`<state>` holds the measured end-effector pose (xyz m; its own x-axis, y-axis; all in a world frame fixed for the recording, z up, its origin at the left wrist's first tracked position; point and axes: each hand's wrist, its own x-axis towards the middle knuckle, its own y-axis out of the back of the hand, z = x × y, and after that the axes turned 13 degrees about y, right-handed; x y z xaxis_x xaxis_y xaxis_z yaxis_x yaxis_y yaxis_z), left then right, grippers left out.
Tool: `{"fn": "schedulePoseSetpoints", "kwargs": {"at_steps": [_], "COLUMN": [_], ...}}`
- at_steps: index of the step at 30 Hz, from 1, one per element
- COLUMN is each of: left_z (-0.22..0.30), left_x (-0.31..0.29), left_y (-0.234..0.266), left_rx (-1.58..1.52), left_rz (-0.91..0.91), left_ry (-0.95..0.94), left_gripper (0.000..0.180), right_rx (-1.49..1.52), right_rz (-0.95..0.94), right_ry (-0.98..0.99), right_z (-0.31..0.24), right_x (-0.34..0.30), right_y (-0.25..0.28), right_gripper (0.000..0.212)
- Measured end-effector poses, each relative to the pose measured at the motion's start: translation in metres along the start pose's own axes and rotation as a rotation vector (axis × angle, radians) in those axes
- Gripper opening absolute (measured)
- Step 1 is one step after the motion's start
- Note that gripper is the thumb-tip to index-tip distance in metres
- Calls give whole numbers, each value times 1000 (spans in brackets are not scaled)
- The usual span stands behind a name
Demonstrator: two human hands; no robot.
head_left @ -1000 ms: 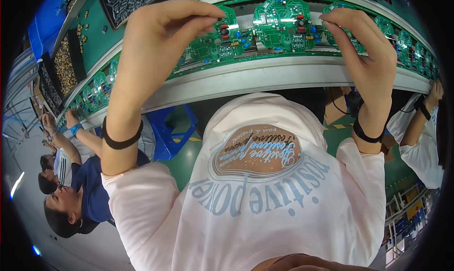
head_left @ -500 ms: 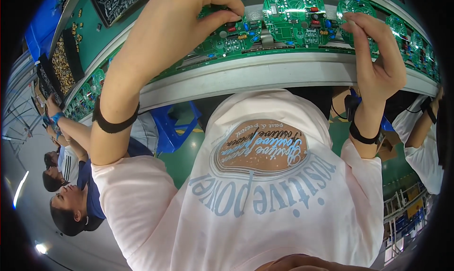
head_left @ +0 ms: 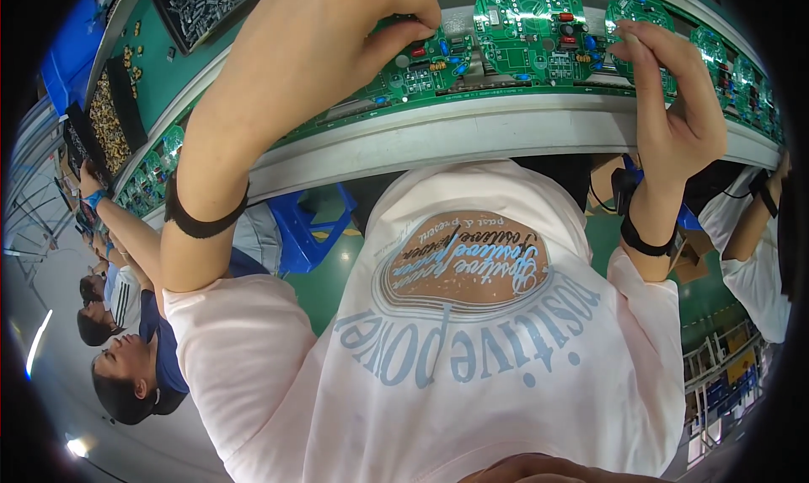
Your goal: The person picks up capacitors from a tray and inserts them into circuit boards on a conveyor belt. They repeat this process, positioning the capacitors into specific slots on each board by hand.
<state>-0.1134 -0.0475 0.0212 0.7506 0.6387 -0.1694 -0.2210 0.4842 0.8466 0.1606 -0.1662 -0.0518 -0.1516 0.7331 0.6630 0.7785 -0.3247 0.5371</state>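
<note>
My left hand bends over a green circuit board on the rail. Its thumb and fingertips are closed in a pinch just above that board, and anything between them is hidden. Red, blue and banded components stand on the board beside the fingertips. To its right lies a second green circuit board with a dark round part, a red part and several blue discs. My right hand is raised at the near edge of a third circuit board, thumb and fingers pinched together. What they hold, if anything, is too small to make out.
A pale metal rail runs along the near side of the boards. At the upper left are a black tray of grey cylindrical parts and a heap of yellowish parts. Co-workers sit to the left; another person's arm is at the right.
The boards have shifted slightly to the right. My left fingertips have lifted a little, while my right hand stays nearly still. A co-worker's hand at the left has moved to a dark tray.
</note>
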Motion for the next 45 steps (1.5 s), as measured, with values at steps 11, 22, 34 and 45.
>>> {"fn": "schedulePoseSetpoints", "kwargs": {"at_steps": [11,22,34,45], "left_z": [-21,-45,-86,-68], "left_x": [9,24,40,6], "left_y": [-31,33,58,18], "left_rx": [-104,703,-208,118], "left_rz": [492,920,542,553], "left_ry": [-624,16,221,404], "left_gripper": [15,29,18,77], "right_rx": [-13,-30,28,-94], "right_rz": [18,49,-227,-675], "right_ry": [-10,-18,12,234], "right_z": [0,-5,-7,7], "right_x": [-1,4,46,175], "right_y": [0,-2,30,-34], "right_gripper": [15,15,17,49]}}
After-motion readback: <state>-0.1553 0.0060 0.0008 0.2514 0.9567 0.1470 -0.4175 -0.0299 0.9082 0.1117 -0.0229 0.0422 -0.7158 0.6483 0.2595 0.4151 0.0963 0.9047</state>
